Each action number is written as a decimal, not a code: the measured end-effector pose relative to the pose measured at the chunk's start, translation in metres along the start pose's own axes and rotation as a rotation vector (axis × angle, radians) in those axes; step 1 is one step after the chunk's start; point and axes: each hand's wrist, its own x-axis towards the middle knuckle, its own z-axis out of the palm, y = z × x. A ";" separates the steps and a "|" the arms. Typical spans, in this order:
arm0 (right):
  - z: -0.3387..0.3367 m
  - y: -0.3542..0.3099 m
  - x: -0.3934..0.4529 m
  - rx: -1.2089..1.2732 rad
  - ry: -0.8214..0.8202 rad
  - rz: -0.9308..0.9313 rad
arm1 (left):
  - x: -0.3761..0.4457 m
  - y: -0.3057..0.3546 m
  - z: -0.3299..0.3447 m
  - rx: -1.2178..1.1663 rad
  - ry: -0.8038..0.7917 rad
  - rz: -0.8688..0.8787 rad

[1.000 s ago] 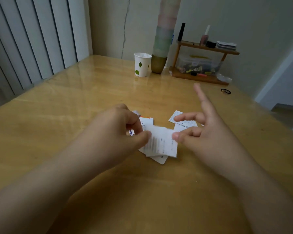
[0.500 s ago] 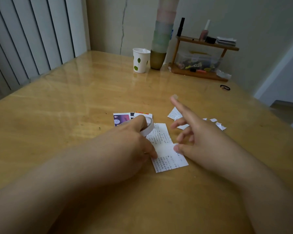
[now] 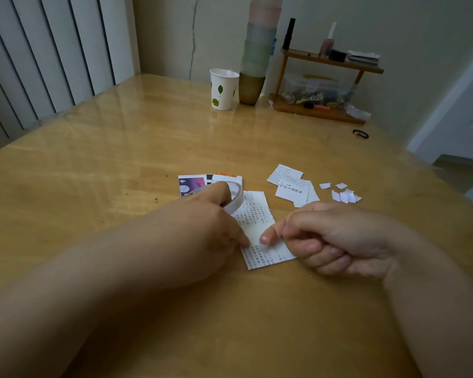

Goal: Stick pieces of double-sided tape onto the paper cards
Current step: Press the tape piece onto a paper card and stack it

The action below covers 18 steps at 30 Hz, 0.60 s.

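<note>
Mid-table: card point(image 3: 257, 227), flat. Left hand point(image 3: 202, 227) holds tape roll point(image 3: 234, 199), fingertip pinning card. Right hand point(image 3: 333, 238) curled, forefinger pressing card. Step: tape being stuck; next, tearing off, likely.

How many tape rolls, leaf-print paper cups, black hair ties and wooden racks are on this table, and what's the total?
tape roll: 1
leaf-print paper cup: 1
black hair tie: 1
wooden rack: 1
Total: 4
</note>
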 end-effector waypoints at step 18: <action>0.004 0.003 0.002 -0.223 0.082 -0.027 | -0.002 0.002 0.004 -0.022 0.074 0.079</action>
